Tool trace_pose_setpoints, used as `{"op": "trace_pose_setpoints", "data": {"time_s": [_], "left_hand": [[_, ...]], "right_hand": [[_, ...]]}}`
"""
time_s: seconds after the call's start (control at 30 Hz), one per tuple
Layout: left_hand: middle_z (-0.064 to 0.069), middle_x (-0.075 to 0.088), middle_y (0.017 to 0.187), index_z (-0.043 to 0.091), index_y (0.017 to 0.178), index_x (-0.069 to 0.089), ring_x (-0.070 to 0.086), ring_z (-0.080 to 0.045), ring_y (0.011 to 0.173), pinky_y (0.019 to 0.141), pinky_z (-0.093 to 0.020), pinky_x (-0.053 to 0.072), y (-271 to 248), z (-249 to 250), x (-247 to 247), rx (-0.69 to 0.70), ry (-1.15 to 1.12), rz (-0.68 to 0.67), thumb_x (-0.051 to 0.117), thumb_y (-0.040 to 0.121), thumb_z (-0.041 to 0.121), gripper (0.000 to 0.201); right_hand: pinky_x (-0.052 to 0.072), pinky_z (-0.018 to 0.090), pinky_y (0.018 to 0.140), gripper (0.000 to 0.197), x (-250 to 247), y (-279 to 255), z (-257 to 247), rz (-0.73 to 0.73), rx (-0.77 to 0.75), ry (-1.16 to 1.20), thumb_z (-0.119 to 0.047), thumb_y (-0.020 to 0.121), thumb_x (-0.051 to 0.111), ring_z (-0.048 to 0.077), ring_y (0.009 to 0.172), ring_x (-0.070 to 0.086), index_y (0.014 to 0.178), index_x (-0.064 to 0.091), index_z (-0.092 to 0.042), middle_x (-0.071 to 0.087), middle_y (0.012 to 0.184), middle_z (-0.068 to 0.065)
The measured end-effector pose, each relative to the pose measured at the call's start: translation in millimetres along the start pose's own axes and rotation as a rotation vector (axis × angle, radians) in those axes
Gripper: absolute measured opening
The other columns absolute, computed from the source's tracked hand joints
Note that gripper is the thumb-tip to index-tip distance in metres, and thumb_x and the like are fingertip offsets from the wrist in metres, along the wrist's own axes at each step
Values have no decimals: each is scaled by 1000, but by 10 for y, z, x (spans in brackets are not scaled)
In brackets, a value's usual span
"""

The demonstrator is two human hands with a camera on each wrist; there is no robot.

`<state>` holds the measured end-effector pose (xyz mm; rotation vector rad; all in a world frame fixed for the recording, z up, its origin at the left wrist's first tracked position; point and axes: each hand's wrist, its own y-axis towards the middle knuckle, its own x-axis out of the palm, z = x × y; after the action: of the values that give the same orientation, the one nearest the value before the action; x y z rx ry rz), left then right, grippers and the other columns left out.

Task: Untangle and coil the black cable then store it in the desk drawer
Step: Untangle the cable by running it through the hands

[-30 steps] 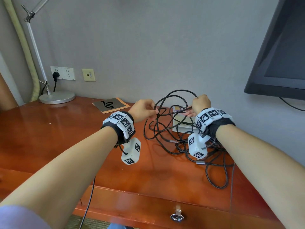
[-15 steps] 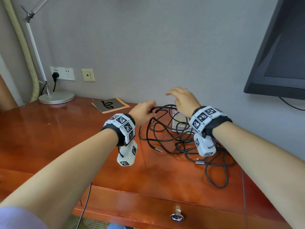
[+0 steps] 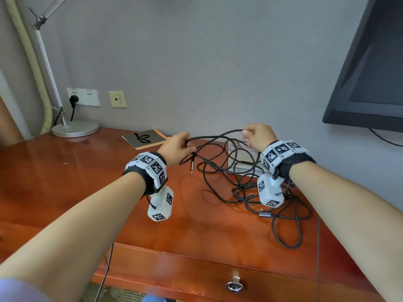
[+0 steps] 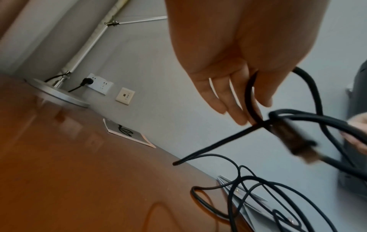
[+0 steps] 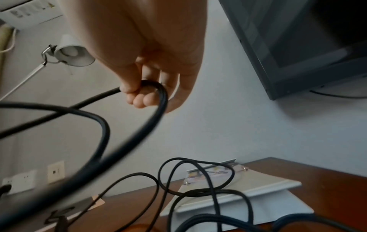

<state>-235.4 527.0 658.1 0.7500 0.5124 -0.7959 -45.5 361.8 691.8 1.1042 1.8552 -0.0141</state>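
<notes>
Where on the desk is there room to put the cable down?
The bare wood between the lamp base, the booklet and the front edge is free. The right side is crowded: black cable loops over a white box.

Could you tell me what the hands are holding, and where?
Both hold the tangled black cable: left hand near its dangling plug end, right hand pinching a raised loop.

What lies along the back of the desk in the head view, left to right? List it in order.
Round silver lamp base → grey booklet with a black leaf mark → left hand gripping the tangled black cable → right hand pinching the same cable → dark wall-mounted screen.
</notes>
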Motion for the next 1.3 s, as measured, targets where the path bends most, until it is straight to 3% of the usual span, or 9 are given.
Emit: {"op": "trace_pose_setpoints", "data": {"time_s": [0.17,0.33,0.47,0.67,0.83,1.03,1.13,1.2,1.3], "left_hand": [[-5,69,86,20,74,31,63,-24,84,88,-48,48,-36,-6,35,15,-93,-146,65,82,5,38],[1,72,84,21,77,31,66,-24,93,87,-50,48,-25,-113,113,10,-73,-154,71,76,5,43],[-6,68,85,23,76,39,63,-32,95,87,-47,48,-3,-61,171,-17,-38,-153,66,80,9,31],[-6,59,121,15,105,55,52,-20,118,102,-36,40,61,73,336,52,10,-188,54,83,3,25],[-2,60,117,12,115,55,55,-17,109,89,-25,41,93,303,503,94,-24,-151,55,92,19,24],[-7,39,138,28,143,23,61,-21,81,79,-31,47,112,380,469,42,20,225,60,88,17,67],[-8,59,122,24,133,43,62,-29,97,87,-33,48,106,289,366,-19,63,157,53,93,23,41],[-9,67,100,13,113,62,60,-26,95,77,-26,42,49,228,279,-32,96,107,47,97,28,26],[-5,65,97,8,107,60,60,-20,92,81,-26,44,-50,142,164,-26,27,79,47,97,30,27]], "right_hand": [[48,31,64,28,-11,-18,84,80,97,104,-14,94,43,18,51,51,71,58,-11,56,58,4],[40,17,41,31,-113,-61,148,93,217,201,-13,94,42,18,46,51,65,54,-13,58,56,6],[41,26,47,27,-148,-91,184,47,288,183,-3,90,37,22,48,53,69,52,-7,58,57,10],[43,26,45,10,-160,-139,182,9,316,363,-2,94,39,15,38,52,87,46,-6,57,60,11],[36,13,37,6,-203,-229,63,14,173,383,-8,94,47,2,41,46,92,50,-12,53,61,1],[34,6,40,9,-211,-395,-173,-113,-85,470,-4,95,48,-2,35,38,88,54,-5,60,83,8],[35,8,47,12,-152,-398,-213,-115,-140,484,-8,95,50,-4,38,41,86,57,-8,63,77,-1],[36,9,53,12,-99,-380,-247,-133,-168,484,-9,96,49,-4,41,42,90,58,-5,57,54,-17],[35,9,51,18,-18,-385,-343,-160,-191,486,-10,98,45,-1,41,37,91,60,-3,47,41,-14]]}}
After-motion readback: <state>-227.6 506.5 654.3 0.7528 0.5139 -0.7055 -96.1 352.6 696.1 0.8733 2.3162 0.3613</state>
